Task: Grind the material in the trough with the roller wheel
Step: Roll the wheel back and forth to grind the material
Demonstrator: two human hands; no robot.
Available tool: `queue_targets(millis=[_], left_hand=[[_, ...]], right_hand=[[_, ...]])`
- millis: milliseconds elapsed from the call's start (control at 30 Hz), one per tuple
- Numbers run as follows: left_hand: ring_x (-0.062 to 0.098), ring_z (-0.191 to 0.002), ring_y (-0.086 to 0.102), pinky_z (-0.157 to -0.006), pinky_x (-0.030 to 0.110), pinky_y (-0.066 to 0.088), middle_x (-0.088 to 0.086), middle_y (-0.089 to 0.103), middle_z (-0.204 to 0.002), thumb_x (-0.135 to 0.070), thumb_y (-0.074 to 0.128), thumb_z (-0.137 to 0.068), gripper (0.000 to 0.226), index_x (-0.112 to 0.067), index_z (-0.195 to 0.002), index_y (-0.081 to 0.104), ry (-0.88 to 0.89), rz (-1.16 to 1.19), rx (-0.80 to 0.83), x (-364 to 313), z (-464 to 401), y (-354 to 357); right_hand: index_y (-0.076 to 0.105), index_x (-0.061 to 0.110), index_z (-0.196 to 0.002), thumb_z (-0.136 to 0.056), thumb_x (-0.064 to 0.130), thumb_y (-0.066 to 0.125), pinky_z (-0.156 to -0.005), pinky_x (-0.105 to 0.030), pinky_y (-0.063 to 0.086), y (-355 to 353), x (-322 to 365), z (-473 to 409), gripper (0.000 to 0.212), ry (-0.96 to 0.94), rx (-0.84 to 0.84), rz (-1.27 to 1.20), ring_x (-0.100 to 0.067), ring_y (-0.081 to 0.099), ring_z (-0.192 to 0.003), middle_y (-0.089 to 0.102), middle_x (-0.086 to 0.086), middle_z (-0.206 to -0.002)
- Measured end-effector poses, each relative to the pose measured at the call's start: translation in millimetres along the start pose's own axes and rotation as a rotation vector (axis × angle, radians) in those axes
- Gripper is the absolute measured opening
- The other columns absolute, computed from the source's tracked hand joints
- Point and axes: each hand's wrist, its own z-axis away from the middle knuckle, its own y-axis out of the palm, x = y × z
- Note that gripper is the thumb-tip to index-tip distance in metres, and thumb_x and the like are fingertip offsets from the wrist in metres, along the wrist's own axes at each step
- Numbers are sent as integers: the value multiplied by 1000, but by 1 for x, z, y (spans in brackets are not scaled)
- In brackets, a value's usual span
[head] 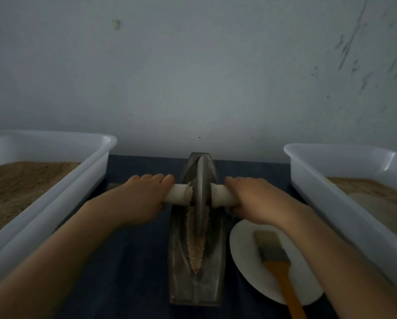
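My left hand [144,199] wraps its grip round the left end of the pale cylindrical handle [178,195], and my right hand [252,201] is clamped the same way on the right end, fingers curled over the top. Between my two grips the grey metal roller wheel [201,192] stands upright on its edge in the long, boat-shaped dark metal trough [176,261], which lies lengthwise on the dark blue worktop [133,261]. Coarse tan material [194,249] fills the groove of the trough from the wheel back toward me. Just below my right wrist sits a round white plate [243,249] carrying a flat brush with an orange handle [282,279]. Outside my left grip stands a white plastic bin [82,169] holding brown powder [20,187]; outside my right grip stands another white plastic bin [319,180] with similar brown contents.
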Motion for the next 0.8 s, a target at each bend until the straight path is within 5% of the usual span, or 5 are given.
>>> queue_targets(millis=[167, 333, 500, 667, 800], left_hand=[[7, -96, 48, -88, 24, 39, -9, 47, -109, -37, 48, -93, 29, -29, -115, 31, 94, 139, 316, -3, 26, -29], [5, -88, 49, -84, 23, 41, -9, 49, -102, -35, 49, -94, 24, -27, -112, 36, 97, 204, 372, -3, 29, -35], [13, -103, 48, -91, 31, 39, -4, 46, -117, -31, 45, -96, 26, -25, -119, 35, 28, 85, 109, -1, 9, -9], [17, -108, 44, -94, 32, 32, -3, 43, -120, -26, 49, -93, 38, -24, -128, 34, -73, -32, -287, 5, -17, 29], [22, -104, 46, -92, 35, 32, 1, 48, -117, -19, 53, -90, 39, -19, -128, 43, -102, -27, -388, 5, -26, 36]], right_hand=[[47, 19, -110, -88, 26, 59, -53, -15, 32, -29, 9, 26, 26, -93, 294, -82, -11, 52, -85, 53, 1, -99], [43, 24, -98, -87, 27, 60, -52, -15, 31, -32, 9, 29, 21, -116, 299, -110, -2, 44, -68, 45, 11, -81], [34, 24, -94, -89, 24, 58, -54, -19, 29, -10, 0, 8, 25, -50, 151, -101, -12, 46, -82, 49, 2, -95], [44, 19, -110, -89, 21, 53, -71, -30, 22, 26, -12, -19, 24, 20, -270, 85, -20, 49, -98, 53, 0, -108], [46, 18, -113, -86, 20, 54, -74, -32, 22, 37, -14, -28, 28, 50, -383, 75, -20, 47, -99, 53, 0, -109]])
